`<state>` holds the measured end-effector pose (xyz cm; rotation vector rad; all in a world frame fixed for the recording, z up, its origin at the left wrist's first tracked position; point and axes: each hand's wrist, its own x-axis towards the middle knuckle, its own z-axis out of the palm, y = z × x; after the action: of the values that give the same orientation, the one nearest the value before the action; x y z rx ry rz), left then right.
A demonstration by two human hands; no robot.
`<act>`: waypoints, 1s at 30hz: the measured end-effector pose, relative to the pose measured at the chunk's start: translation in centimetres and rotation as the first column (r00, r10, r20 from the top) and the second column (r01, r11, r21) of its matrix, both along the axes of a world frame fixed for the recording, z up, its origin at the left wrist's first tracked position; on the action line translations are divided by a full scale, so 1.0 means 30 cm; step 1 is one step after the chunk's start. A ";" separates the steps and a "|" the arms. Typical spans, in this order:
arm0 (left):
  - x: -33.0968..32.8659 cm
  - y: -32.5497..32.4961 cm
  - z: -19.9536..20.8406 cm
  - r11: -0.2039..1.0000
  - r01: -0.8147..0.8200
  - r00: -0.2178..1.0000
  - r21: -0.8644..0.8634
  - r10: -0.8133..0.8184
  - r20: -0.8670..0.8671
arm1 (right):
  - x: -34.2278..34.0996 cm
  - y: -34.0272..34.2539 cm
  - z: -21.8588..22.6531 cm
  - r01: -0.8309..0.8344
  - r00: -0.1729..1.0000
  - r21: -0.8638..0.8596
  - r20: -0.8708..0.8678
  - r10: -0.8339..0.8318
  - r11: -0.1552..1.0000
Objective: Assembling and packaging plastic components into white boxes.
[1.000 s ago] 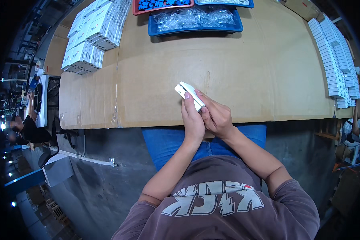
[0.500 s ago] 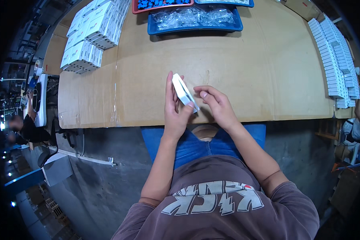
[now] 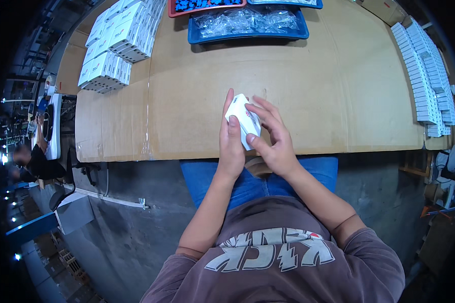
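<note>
A small white cardboard box (image 3: 244,121) is held tilted above the near part of the table, between my two hands. My left hand (image 3: 231,146) grips its left side, with the thumb across the near face. On the other side, my right hand (image 3: 277,144) has its thumb on the box's lower right edge and its fingers curled over the upper right. Small print shows on the face turned up. The far fingers of my left hand are mostly hidden behind the box.
White boxes (image 3: 106,63) stand stacked at the table's back left, and more boxes (image 3: 424,76) at the right edge. A blue tray (image 3: 247,36) of clear plastic bags sits at the back, beside a red tray (image 3: 179,12) of blue pieces. A person (image 3: 40,159) sits far left.
The box has turned so its broad printed face shows instead of its narrow side. My right hand has come in from the right and taken hold of it; my left has shifted slightly right.
</note>
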<state>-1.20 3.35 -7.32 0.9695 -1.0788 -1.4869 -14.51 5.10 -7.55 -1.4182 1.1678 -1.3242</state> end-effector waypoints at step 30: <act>-0.047 0.021 0.051 0.986 -0.150 0.963 -0.072 0.129 -0.235 | 0.065 0.007 -0.009 0.038 0.993 -0.155 0.118 -0.019 0.987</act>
<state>-2.60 3.97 -5.79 0.7737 -0.8839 -1.3846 -12.56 5.30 -7.81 -1.4190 1.0288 -1.5267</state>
